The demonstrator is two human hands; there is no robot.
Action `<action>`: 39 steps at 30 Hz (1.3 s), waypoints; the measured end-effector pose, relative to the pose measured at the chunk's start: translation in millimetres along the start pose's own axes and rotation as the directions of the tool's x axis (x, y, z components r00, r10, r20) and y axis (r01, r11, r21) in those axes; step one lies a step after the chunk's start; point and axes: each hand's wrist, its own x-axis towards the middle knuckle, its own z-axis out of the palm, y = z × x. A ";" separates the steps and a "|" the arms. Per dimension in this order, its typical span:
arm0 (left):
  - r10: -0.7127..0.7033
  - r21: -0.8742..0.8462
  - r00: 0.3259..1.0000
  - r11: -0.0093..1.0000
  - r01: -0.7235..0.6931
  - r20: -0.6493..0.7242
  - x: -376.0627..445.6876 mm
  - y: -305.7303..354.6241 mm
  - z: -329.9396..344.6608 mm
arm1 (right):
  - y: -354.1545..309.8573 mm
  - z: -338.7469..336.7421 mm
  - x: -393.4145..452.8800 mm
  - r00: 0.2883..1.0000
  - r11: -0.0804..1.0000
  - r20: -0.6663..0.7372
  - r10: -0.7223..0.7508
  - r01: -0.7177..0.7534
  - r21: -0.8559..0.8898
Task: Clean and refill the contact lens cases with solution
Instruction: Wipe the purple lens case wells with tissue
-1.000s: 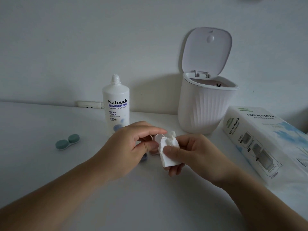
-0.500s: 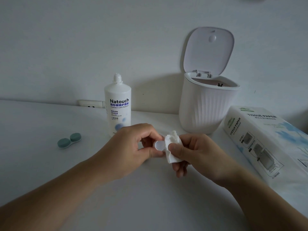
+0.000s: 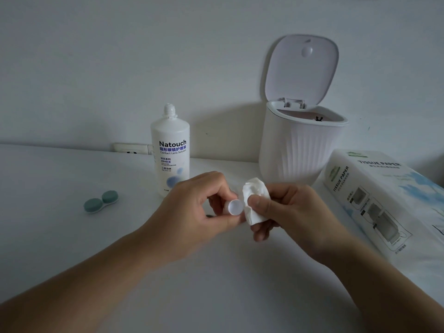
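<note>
Now, at frame centre: small white lens-case cap (image 3: pixel 235 207), pinched by left hand (image 3: pixel 192 212); just beside, crumpled tissue (image 3: pixel 253 200) gripped by curled fingers of right hand (image 3: pixel 288 212). Behind: solution bottle (image 3: pixel 171 150). At left, well apart: closed green lens case (image 3: pixel 101 202).

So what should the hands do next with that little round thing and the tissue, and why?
Probably push the tissue into the small white cap and twist. The left hand pinches the cap with its hollow side showing, and the right hand holds the crumpled tissue right beside it, so wiping it dry looks next.
</note>
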 end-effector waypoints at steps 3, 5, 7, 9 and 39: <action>-0.021 -0.009 0.999 1.000 0.020 -0.042 1.9 0.3 -2.4 | 0.9 -0.4 1.5 0.996 0.999 -0.072 -0.052 0.052 -0.004; -0.031 -0.023 0.995 0.999 0.029 -0.091 2.6 -0.9 -4.0 | 4.0 -3.9 4.1 0.973 0.996 -0.211 -0.092 0.085 -0.040; -0.066 -0.031 0.988 0.998 0.062 -0.142 4.0 -4.4 -6.6 | 8.6 -12.7 7.1 0.929 0.979 -0.339 -0.146 0.086 -0.185; -0.110 -0.062 0.981 0.993 0.102 -0.157 4.9 -8.5 -8.8 | 14.8 -23.1 9.2 0.909 0.916 -0.372 -0.186 0.023 -0.401; -0.262 -0.276 0.965 0.926 0.257 0.021 8.4 -14.7 -7.5 | -14.8 -10.3 20.4 0.999 0.887 -0.021 0.031 -0.037 -0.461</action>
